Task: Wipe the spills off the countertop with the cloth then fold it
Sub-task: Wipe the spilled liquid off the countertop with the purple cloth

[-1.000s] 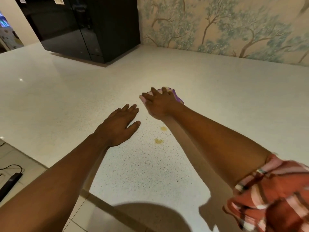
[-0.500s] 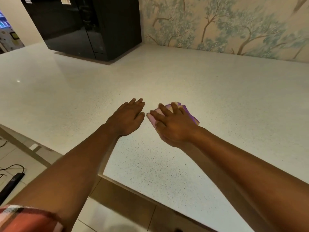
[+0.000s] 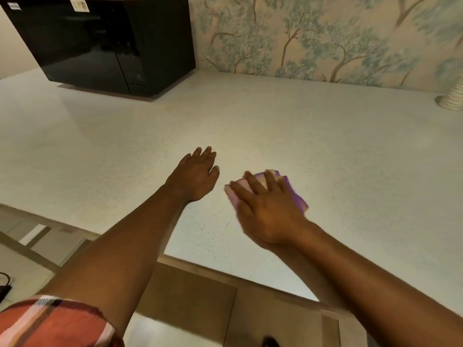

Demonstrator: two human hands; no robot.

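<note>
A small pink and purple cloth [image 3: 294, 190] lies bunched on the white speckled countertop [image 3: 350, 151]. My right hand [image 3: 265, 209] presses flat on top of it with fingers spread, and most of the cloth is hidden under the palm. My left hand [image 3: 196, 175] rests flat on the bare countertop just left of the cloth, fingers together, holding nothing. No yellow spill marks show on the surface around the hands.
A black microwave [image 3: 105, 43] stands at the back left against the tree-patterned wall [image 3: 325, 36]. A stack of white ribbed cups or plates [image 3: 453, 98] sits at the far right edge. The counter's front edge [image 3: 225, 271] runs below my forearms, with tiled floor beneath.
My right hand has dragged the cloth toward me and to the right, over where two yellow spots lay a second ago; those spots no longer show. My left hand stayed flat.
</note>
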